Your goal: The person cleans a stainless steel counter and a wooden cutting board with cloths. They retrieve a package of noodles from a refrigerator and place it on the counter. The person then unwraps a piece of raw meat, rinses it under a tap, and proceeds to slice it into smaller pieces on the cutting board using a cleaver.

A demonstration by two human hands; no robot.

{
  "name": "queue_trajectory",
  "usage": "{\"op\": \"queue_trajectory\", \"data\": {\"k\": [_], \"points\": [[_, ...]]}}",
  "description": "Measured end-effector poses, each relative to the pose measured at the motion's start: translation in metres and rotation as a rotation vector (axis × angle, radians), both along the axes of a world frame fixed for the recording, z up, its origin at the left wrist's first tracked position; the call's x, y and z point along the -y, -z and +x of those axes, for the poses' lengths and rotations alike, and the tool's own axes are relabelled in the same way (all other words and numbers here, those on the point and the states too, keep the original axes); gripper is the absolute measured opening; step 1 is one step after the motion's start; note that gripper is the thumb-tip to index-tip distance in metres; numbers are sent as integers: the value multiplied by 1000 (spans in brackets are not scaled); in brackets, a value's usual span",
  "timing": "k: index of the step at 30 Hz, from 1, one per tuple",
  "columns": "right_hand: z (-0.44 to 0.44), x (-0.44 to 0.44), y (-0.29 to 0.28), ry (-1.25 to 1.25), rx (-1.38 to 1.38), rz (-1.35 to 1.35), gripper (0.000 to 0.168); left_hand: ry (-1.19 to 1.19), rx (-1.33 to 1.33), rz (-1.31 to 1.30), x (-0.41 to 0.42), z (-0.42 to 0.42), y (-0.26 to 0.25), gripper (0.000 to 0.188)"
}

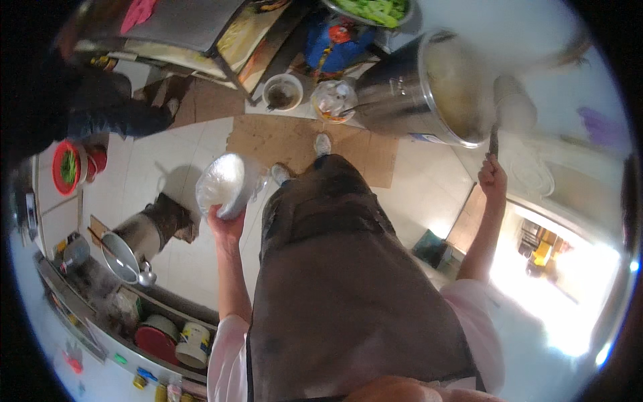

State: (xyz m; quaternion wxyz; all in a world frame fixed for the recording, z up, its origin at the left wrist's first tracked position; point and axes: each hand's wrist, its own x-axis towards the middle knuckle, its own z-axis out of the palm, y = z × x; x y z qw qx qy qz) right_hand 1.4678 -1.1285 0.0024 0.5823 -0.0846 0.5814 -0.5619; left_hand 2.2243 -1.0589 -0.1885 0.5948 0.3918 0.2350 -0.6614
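My left hand (227, 221) grips the rim of a bowl (224, 183) lined with clear plastic, held over the tiled floor. Its contents cannot be made out through the glare. My right hand (492, 176) is closed around the dark handle of a ladle or scoop (513, 103), whose blurred head is beside the rim of a large metal stockpot (402, 88). Steam rises around the pot, and cloudy, pale brownish liquid shows inside it.
Near my feet are a white bucket (283, 92) and a plastic-lined container (333, 100). A bowl of green vegetables (374, 11) stands beyond. Another person's leg (120, 113) is at left. A pot (120, 257) and a red basin of greens (66, 167) are at lower left.
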Motion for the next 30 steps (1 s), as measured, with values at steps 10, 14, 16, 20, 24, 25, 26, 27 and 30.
{"op": "queue_trajectory", "data": {"k": [10,14,16,20,24,25,26,27,30], "points": [[135,52,-8,-494,-145,118,23,-225,63,7,-51,5,-7,69],[184,128,57,-929,-387,22,17,-283,80,72,-68,-20,-19,71],[234,170,96,-986,-400,115,18,-285,86,110,-79,-32,-20,73],[331,231,226,-918,-259,345,20,-398,108,234,-112,-66,-24,73],[396,268,390,-959,-60,506,23,-496,177,400,-135,-114,-50,75],[408,275,424,-909,-15,599,23,-523,209,420,-133,-124,-57,76],[425,274,450,-860,32,688,23,-530,203,498,-135,-126,-70,77],[424,274,476,-782,85,737,24,-526,190,569,-130,-129,-76,78],[438,289,513,-786,78,803,25,-650,143,606,-105,-145,-83,70]]}}
